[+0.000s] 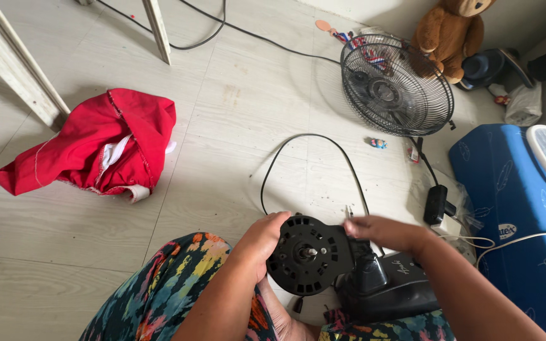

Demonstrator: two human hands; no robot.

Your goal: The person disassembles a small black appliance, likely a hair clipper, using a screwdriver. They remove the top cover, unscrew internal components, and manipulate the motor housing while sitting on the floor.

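My left hand [259, 243] grips the left rim of a round black fan motor housing [308, 254], whose metal shaft points up at me. On the housing's upper right edge rests my right hand [383, 232], fingers pinched there; whether it holds a small tool I cannot tell. The housing sits on a black fan stand [387, 287] that lies across my lap. A black power cord [304, 142] loops over the floor from the stand.
A black wire fan grille [396, 85] leans at the back right beside a brown teddy bear [447, 31]. Red cloth [93, 145] lies at left near white table legs [14, 69]. A blue mattress [519, 208] and a black adapter [436, 203] are at right.
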